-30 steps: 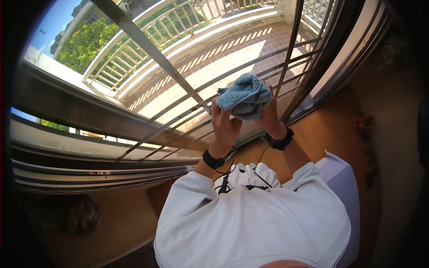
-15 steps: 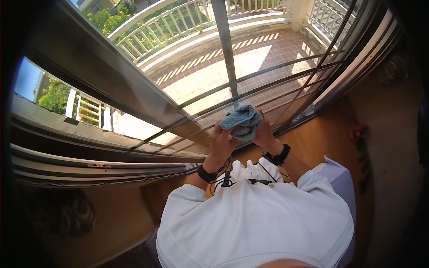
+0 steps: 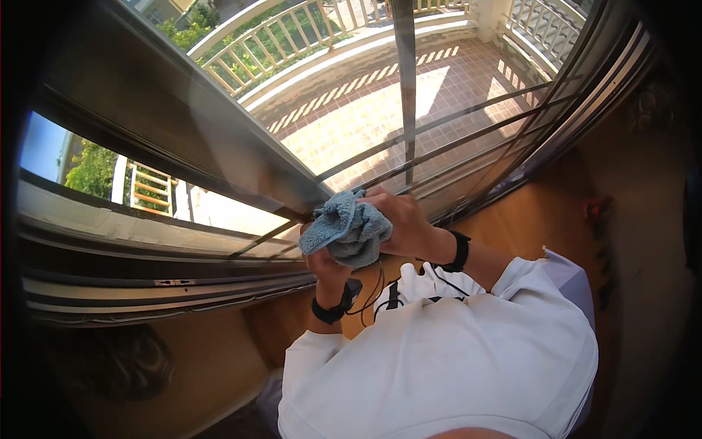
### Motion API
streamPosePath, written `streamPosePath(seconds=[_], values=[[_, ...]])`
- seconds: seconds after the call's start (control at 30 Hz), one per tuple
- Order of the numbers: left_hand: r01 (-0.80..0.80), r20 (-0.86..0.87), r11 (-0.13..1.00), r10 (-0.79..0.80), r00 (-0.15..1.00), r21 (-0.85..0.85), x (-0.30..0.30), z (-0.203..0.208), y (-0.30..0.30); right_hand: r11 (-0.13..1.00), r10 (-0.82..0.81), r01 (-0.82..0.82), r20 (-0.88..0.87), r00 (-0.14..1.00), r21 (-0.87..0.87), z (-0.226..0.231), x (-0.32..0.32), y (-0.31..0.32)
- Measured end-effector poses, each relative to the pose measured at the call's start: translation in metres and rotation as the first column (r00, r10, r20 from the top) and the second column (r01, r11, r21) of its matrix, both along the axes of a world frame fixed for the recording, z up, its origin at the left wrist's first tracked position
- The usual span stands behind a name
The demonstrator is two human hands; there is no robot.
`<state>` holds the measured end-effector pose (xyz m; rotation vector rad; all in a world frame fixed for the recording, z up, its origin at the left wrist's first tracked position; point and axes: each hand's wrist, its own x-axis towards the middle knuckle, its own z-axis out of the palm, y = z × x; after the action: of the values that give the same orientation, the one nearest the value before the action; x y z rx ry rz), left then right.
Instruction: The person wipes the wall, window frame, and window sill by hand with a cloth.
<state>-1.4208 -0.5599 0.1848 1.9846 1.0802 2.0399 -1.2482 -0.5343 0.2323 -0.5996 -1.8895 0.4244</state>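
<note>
A crumpled blue-grey cloth (image 3: 347, 230) is bunched between my two hands, in front of the glass door (image 3: 468, 139). My left hand (image 3: 327, 269) grips it from below, its fingers mostly hidden under the folds. On the cloth's right side, my right hand (image 3: 404, 222) is closed on it, with the thumb near the top. Each wrist wears a black band, and thin dark cords run near the left one. Whether the cloth touches the door frame beside it, I cannot tell.
Dark bars cross the glass. Beyond it lie a tiled balcony (image 3: 365, 121) and a pale railing (image 3: 270, 44). To the left runs a sliding-door track (image 3: 175, 283). Wooden floor (image 3: 512, 212) spreads below, with a small red object (image 3: 598, 208) at the right.
Both hands have moved left and nearer to me with the cloth, which is now bunched differently. My view has shifted slightly, so the door bars and balcony appear farther right.
</note>
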Motion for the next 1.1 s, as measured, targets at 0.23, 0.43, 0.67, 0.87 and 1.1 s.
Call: streamPosePath(seconds=[0.23, 0.43, 0.67, 0.87, 1.1], values=[[0.107, -0.059, 0.986, -0.115, 0.992, -0.130, 0.012, -0.026, -0.003, 0.959, 0.049, -0.035, 0.043, 0.998, -0.282, -0.046, 0.021, -0.006], [0.071, -0.158, 0.962, -0.116, 0.981, -0.263, 0.057, -0.044, 0.000, 0.942, 0.042, -0.027, 0.037, 0.998, -0.335, -0.070, 0.073, 0.003], [0.020, -0.219, 0.951, -0.091, 0.971, -0.308, 0.166, -0.039, 0.023, 0.911, -0.029, 0.045, 0.046, 0.999, -0.409, -0.078, 0.180, 0.021], [0.060, -0.261, 0.958, -0.137, 0.956, -0.281, 0.309, -0.031, 0.062, 0.908, -0.242, 0.257, 0.084, 0.967, -0.330, -0.076, 0.311, 0.040], [0.238, -0.202, 0.954, -0.273, 0.941, -0.180, 0.467, 0.023, 0.090, 0.877, -0.421, 0.331, -0.226, 0.878, -0.348, -0.037, 0.437, 0.042]])
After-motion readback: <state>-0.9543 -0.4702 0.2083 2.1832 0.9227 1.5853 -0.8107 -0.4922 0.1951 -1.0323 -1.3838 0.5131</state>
